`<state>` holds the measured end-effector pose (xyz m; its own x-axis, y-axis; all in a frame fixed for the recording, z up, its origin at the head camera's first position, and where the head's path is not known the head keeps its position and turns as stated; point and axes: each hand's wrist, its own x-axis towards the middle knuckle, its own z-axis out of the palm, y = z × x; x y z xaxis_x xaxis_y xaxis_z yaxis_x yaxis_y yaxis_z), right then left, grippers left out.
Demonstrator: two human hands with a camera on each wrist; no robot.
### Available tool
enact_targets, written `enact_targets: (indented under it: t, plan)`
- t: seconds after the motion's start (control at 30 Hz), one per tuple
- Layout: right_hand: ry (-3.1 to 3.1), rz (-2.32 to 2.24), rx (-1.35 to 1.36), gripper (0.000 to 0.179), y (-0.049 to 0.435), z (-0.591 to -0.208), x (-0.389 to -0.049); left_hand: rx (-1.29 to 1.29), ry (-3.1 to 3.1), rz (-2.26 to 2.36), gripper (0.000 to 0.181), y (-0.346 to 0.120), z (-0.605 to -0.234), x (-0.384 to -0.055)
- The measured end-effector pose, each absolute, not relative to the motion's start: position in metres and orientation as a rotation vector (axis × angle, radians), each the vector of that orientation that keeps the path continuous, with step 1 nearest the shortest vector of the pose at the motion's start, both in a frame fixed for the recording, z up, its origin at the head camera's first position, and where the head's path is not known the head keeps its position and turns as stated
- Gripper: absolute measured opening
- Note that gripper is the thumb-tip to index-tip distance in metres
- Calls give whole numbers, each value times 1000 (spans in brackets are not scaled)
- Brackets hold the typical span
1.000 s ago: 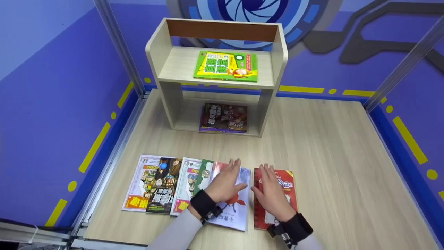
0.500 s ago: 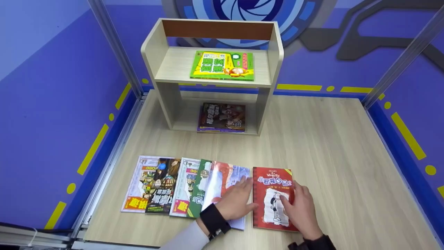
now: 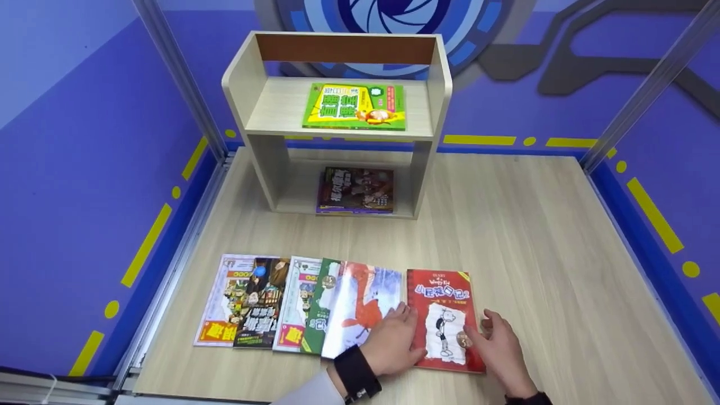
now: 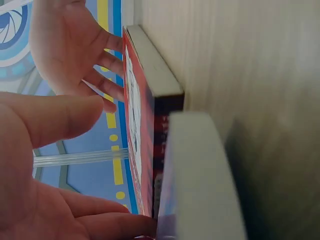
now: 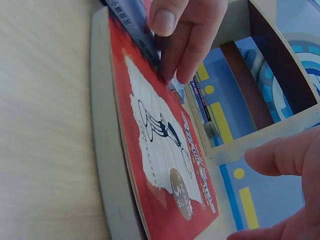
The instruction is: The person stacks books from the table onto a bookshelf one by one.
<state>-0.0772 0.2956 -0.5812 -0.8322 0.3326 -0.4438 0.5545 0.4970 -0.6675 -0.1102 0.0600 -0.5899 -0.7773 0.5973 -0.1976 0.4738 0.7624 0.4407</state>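
Fingers (image 3: pixel 400 311) of the left hand (image 3: pixel 391 344) are lying loose, released, touching the left edge of the red book (image 3: pixel 439 292); those of the right hand (image 3: pixel 499 350) are hanging loose, released, at its right edge, contact unclear. Table (image 3: pixel 523 247): is supporting shelf and books. Shelf (image 3: pixel 275 109), two tiers: is standing at the back. Book row (image 3: pixel 301 304), five overlapping: is lying left of the red book. Red book: is lying flat on the table, cover up, between the hands. Green book (image 3: pixel 355 107): is occupying the upper tier. Dark book (image 3: pixel 358 188): is occupying the lower.
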Motion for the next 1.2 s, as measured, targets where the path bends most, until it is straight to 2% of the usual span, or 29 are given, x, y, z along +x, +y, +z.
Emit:
enact_targets:
  t: [0.2, 0.37, 0.53, 0.7, 0.87, 0.93, 1.03, 1.13, 1.2]
  plan:
    - [2303, -1481, 832, 78, 293, -593, -76, 795, 2601, 548, 80, 61, -586, -108]
    - [2384, -1491, 703, 58, 292, -606, -70, 741, 2572, 573, 80, 67, -581, -106]
    - [2531, -1448, 561, 42, 306, -602, -67, 719, 2583, 604, 79, 69, -580, -108]
    - [2444, -1580, 436, 40, 327, -583, -71, 680, 2649, 703, 84, 66, -577, -127]
    - [2227, -1712, 234, 51, 344, -568, -79, 541, 2593, 1048, 84, 66, -570, -159]
    - [2165, -1713, 143, 56, 351, -566, -83, 498, 2480, 1235, 78, 70, -567, -175]
    - [2121, -1678, 42, 58, 357, -566, -90, 503, 2238, 1409, 57, 80, -564, -196]
    - [2089, -1662, 5, 56, 360, -570, -99, 566, 2020, 1396, 35, 87, -565, -211]
    - [2069, -1658, 4, 53, 361, -572, -103, 612, 1950, 1341, 29, 89, -566, -217]
